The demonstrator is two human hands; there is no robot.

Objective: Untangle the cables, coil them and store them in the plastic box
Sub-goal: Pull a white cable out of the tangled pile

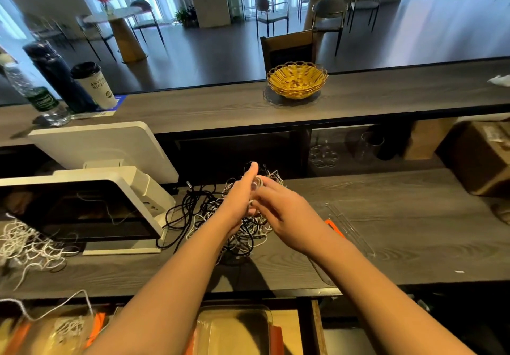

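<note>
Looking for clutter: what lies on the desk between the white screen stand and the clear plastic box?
In the head view, the tangled cables, with both hands working on them.

The cables (220,216) lie in a heap on the lower counter (386,216), just right of the screen (82,211). Both hands meet over the heap, the left hand (240,200) beside the right hand (281,214). A box (350,233) lies right of the heap, partly under the right arm. Behind, on the upper counter (193,111), a basket (297,79) stands near the middle, and a cup (95,85) and a bottle (33,95) stand at the far left.
</note>
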